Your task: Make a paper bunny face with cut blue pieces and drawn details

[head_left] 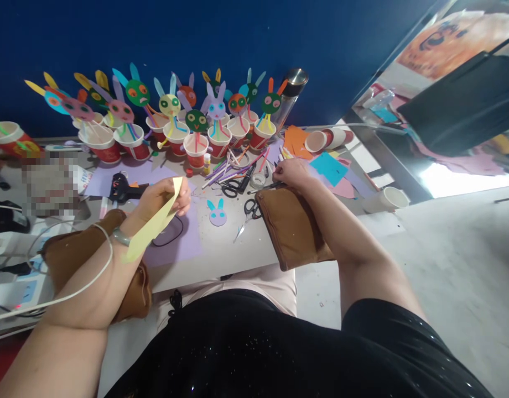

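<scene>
- Pale grey counter (221, 243), bearing everything below.
- Row of paper cups (141, 150) with colourful paper animal heads, along the counter's back edge.
- Two brown cushions: the right one (291, 226) at the front edge beneath the right forearm, the left one (72, 249) under the left forearm.
- Purple sheet (188, 237), reaching the front edge, left of centre.
- Left hand (167, 198), above the counter's left part, fingers closed on the yellow paper strip.
- Right hand (294, 171), low behind the right cushion, fingers bent near the tape roll (258, 179); I cannot tell whether they grip anything.
- Yellow paper strip (152, 228), slanting down across the left wrist.
- Scissors (252, 208), beside the right cushion.
- Lilac rabbit face (217, 216), flat mid-counter, between purple sheet and scissors.
</scene>
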`<state>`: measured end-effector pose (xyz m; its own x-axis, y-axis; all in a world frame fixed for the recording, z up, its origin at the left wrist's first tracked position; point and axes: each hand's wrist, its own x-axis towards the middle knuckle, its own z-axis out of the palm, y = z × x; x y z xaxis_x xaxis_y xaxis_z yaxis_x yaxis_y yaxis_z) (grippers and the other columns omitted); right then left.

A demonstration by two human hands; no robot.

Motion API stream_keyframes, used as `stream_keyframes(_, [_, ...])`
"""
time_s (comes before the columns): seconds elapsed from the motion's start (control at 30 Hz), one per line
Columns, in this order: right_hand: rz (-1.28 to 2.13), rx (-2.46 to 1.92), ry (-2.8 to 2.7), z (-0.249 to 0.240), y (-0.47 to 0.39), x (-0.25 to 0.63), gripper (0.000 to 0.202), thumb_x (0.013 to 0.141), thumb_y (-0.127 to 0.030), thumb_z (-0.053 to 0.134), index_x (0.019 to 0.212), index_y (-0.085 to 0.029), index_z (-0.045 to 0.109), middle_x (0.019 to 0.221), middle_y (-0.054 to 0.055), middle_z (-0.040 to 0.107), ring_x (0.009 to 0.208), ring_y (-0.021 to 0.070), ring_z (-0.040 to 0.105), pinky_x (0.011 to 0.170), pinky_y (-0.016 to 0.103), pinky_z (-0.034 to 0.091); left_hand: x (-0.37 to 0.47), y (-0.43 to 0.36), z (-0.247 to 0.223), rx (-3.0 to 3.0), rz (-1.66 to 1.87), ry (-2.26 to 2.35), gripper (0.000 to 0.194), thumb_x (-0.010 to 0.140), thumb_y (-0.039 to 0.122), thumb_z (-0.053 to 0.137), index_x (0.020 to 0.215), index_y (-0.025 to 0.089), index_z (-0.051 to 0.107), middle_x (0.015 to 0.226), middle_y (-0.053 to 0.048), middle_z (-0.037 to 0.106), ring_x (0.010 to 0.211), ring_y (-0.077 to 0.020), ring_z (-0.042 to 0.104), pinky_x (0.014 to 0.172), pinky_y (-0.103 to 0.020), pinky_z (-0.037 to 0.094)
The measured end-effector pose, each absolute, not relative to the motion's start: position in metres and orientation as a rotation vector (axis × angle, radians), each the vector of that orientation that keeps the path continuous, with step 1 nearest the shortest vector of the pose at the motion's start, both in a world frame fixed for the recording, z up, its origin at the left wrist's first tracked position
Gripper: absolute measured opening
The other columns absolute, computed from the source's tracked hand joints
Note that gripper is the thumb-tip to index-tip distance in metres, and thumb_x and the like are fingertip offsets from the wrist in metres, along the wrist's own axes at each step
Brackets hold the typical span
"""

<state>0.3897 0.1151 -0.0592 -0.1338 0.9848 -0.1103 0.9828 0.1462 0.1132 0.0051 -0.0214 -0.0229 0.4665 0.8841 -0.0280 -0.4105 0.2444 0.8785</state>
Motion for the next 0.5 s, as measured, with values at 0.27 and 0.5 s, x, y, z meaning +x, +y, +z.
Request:
stream_keyframes(0.27, [-0.269, 2.261, 2.35, -0.065, 0.127, 0.411, 0.017, 0.086, -0.033, 0.066, 0.087, -0.019, 0.076, 0.09, 0.012, 0.078, 0.087, 0.0272, 0.071, 0.078, 0.037, 0.052, 0.005, -0.02, -0.025, 0.954, 0.976, 0.614, 0.038, 0.061, 0.048, 0.084, 0.062, 0.019, 0.059, 0.045, 0.007, 0.037, 0.039, -0.0071, 0.036, 0.041, -0.023, 0.039])
stream_keyframes(0.5, [-0.698, 2.493, 2.46, -0.066, 0.125, 0.441, 0.02, 0.087, -0.035, 0.067, 0.076, -0.019, 0.068, 0.067, 0.002, 0.065, 0.063, 0.0151, 0.055, 0.062, 0.028, 0.045, 0.005, -0.017, -0.028, 0.981, 0.955, 0.602, 0.038, 0.065, 0.049, 0.082, 0.063, 0.02, 0.058, 0.046, 0.007, 0.037, 0.039, -0.0083, 0.039, 0.041, -0.024, 0.04])
